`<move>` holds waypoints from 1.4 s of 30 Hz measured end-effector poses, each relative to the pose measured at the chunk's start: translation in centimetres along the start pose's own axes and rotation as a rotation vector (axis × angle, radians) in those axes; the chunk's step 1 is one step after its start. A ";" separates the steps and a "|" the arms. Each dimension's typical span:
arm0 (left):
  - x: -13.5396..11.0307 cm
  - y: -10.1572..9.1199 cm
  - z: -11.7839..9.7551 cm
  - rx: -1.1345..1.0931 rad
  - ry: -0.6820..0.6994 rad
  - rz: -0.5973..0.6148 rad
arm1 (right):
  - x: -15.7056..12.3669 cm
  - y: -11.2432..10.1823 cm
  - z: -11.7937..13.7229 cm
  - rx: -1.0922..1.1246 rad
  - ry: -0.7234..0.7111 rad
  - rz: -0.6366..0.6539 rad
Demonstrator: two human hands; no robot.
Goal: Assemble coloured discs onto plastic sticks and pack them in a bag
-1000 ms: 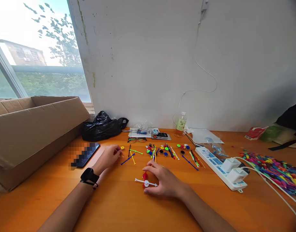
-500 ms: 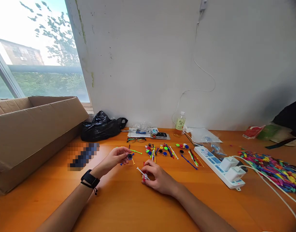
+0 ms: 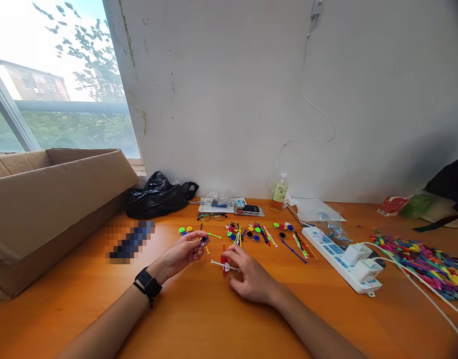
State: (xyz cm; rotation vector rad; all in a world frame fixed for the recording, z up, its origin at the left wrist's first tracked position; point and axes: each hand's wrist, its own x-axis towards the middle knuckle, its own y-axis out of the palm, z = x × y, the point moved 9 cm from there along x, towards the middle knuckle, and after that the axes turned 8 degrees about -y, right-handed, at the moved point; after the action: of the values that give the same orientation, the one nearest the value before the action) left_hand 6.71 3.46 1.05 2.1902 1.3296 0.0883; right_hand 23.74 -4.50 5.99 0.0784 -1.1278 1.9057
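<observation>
My left hand (image 3: pixel 187 253) pinches a small dark disc (image 3: pixel 204 239) between thumb and fingertips, above the table. Below and to the right lies a cross of plastic sticks: a white stick (image 3: pixel 217 264) with a ring at its middle lies across a red stick (image 3: pixel 224 248). Curved over the right end of this cross is my right hand (image 3: pixel 247 273), its thumb and fingers apart. Whether a fingertip touches the red part is hard to see. Just past my left hand are a green stick (image 3: pixel 214 236) and a yellow stick (image 3: pixel 208 250).
Several coloured discs and sticks (image 3: pixel 238 234) lie across the table's middle. A power strip (image 3: pixel 341 262) with white plugs stands to the right, beside a heap of colourful pieces (image 3: pixel 426 264). Behind are glasses (image 3: pixel 212 217), a phone (image 3: pixel 250 209) and a bottle (image 3: pixel 279 192); a cardboard box (image 3: pixel 64 194) is at left.
My left hand has moved a little right and nearer with the dark disc, uncovering green and yellow discs behind it. My right hand's fingers have loosened around the cross, which has turned flatter.
</observation>
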 end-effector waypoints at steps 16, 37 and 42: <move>-3.7 7.6 -0.5 0.648 0.363 -0.061 | -0.2 -0.5 1.0 0.003 -0.047 -0.153; -4.3 9.6 -0.5 1.456 0.577 0.065 | -0.5 -1.5 -2.8 -0.066 0.181 -0.051; -4.1 8.6 -0.6 1.433 0.410 -0.018 | -0.8 -1.7 -2.1 -0.158 0.198 -0.011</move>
State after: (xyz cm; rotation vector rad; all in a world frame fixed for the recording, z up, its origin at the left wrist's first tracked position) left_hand 11.28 -2.67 6.85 3.4218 1.9677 -0.6573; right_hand 26.19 -3.17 5.53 -0.1875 -1.1346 1.7645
